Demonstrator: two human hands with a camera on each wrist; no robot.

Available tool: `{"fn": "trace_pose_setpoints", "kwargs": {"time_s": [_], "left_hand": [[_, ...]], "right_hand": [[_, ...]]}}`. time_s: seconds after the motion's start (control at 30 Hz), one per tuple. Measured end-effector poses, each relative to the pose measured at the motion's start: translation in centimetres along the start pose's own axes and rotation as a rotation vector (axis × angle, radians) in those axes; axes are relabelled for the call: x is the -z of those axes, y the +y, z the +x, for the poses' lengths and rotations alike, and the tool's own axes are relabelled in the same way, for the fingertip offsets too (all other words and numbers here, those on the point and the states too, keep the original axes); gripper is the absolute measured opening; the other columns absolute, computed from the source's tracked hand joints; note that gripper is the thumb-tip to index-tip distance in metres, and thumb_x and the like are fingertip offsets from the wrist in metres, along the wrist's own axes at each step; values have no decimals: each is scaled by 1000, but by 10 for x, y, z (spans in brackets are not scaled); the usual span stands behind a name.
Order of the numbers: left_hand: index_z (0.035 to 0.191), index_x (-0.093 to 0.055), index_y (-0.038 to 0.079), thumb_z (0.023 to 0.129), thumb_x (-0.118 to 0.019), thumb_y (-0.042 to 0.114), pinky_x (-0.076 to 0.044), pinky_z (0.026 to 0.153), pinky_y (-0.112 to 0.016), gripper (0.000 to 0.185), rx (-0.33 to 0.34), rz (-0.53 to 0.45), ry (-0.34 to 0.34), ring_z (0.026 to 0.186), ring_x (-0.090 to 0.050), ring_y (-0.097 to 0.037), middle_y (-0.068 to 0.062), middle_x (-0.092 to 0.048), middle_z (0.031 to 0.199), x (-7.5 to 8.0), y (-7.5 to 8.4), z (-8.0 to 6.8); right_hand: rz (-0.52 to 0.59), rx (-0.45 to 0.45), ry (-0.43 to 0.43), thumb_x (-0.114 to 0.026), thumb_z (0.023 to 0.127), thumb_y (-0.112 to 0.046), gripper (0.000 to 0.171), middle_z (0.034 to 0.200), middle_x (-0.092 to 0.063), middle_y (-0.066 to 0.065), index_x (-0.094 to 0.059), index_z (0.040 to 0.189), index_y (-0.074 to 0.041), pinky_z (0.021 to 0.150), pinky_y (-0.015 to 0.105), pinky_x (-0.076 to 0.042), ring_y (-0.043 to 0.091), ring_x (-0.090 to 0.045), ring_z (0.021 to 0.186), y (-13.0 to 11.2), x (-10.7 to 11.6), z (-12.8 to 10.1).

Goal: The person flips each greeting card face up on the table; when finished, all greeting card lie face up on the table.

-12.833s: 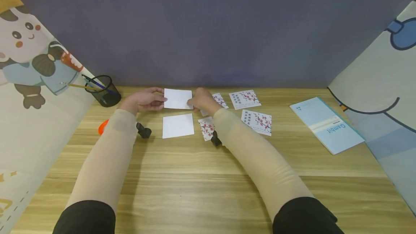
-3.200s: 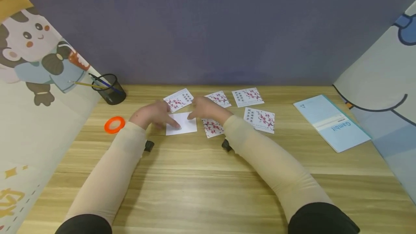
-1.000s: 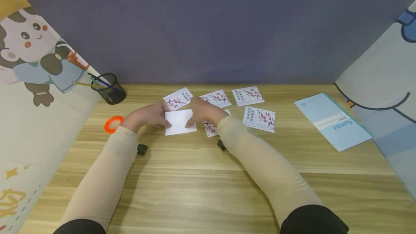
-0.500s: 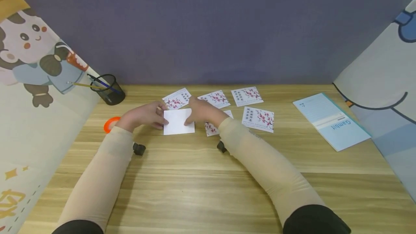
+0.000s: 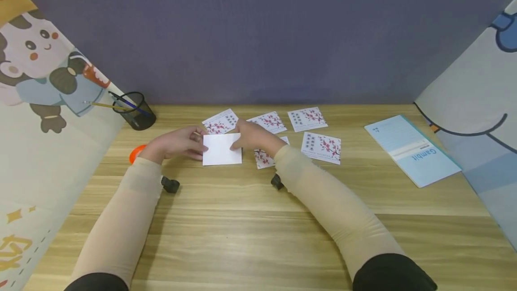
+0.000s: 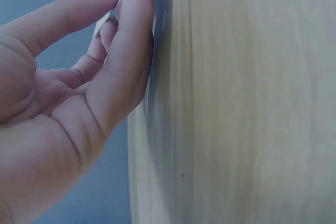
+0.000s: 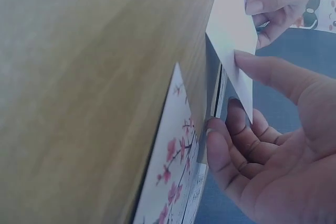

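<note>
Blank side up, a white card (image 5: 222, 149) is held between both hands; in the right wrist view the white card (image 7: 231, 30) is tilted and raised off the table. My left hand (image 5: 179, 144) pinches its left edge; the left wrist view shows the thumb (image 6: 79, 17) against the fingers at that edge. At the right edge my right hand (image 5: 254, 138) has its thumb on the white face and its fingers behind the card. Right behind it lies a blossom-printed card (image 5: 220, 121). Another printed card (image 5: 264, 159) is partly hidden under the right wrist.
More blossom cards lie to the right: one card (image 5: 268, 123) behind the right hand, a card (image 5: 308, 119) at the back and a card (image 5: 321, 147) before it. A notebook (image 5: 412, 151) is far right. An orange ring (image 5: 136, 152) and mesh pen cup (image 5: 139, 113) stand left.
Earlier the hands held a blank card at the back; a printed face shows there now. They moved to the front blank card, which has since been gripped at both edges and raised.
</note>
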State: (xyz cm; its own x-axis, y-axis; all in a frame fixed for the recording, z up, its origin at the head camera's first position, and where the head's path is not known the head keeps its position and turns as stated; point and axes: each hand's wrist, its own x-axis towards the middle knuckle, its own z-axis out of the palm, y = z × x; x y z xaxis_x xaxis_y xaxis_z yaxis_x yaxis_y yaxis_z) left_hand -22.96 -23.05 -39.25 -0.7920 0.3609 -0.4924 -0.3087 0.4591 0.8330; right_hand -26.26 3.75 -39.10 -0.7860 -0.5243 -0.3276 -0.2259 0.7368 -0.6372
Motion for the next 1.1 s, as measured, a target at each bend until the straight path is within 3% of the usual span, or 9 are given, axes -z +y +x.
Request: {"fn": "trace_pose_setpoints", "kwargs": {"time_s": [0.2,0.3,0.6,0.7,0.87,1.1], "left_hand": [[142,-34,-4,101,-64,-3,-67,89,-31,51,-15,-16,7,96,-69,-20,-13,-51,116,0,2,-1],[139,-35,-4,101,-64,-3,-67,88,-31,48,-33,-14,20,96,-69,-19,-13,-50,117,-1,4,-2],[141,-33,-6,101,-62,-5,-67,89,-31,49,-95,-23,52,97,-67,-18,-12,-52,115,-3,8,-4],[142,-33,-5,101,-61,-5,-67,89,-32,49,-108,-27,53,97,-67,-18,-11,-53,114,-3,9,-3],[141,-33,-5,100,-62,-5,-67,88,-32,49,-121,-25,64,96,-68,-18,-13,-54,115,-4,12,-2],[141,-33,-5,101,-61,-5,-67,90,-32,48,-147,-3,99,100,-67,-19,-20,-49,126,-7,16,-4]], "right_hand": [[15,-8,12,-78,99,-31,52,131,-62,10,-48,136,-10,100,41,-56,26,-60,111,3,0,0],[42,-13,23,-75,101,-30,51,133,-62,10,-48,139,-10,97,40,-56,24,-61,109,3,1,-2],[131,14,95,-72,103,-25,47,116,-66,12,-50,141,-8,67,29,-52,12,-53,69,3,4,-7],[165,17,122,-73,102,-23,47,118,-66,13,-52,141,-6,71,28,-56,14,-60,74,4,5,-7],[262,22,118,-73,102,-19,46,133,-61,18,-52,139,-4,88,35,-65,27,-74,97,7,6,-5],[379,13,156,-73,102,-17,41,135,-60,19,-52,135,-5,93,40,-66,35,-74,107,9,7,-3]]}}
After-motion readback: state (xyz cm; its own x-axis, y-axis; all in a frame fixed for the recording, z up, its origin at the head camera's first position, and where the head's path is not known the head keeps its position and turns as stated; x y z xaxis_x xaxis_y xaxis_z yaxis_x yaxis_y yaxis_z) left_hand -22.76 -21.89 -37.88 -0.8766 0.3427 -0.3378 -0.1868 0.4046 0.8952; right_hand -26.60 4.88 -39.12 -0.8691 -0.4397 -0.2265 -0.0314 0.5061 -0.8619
